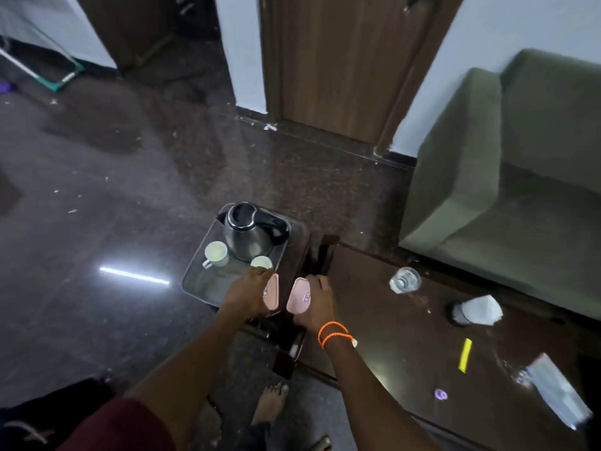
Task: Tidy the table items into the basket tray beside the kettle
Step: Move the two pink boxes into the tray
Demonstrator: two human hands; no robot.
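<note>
Left hand (248, 296) and right hand (317, 302) apparently grip pink containers (298, 296) near kettle (248, 234).

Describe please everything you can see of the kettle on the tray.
The kettle has a rounded body that looks like polished steel, with a black lid and a black handle on its right side. It stands upright at the far end of the tray, lid closed. A pale cup stands close at its left and a second cup just before it; whether they touch it cannot be told. Neither hand touches it.
</note>
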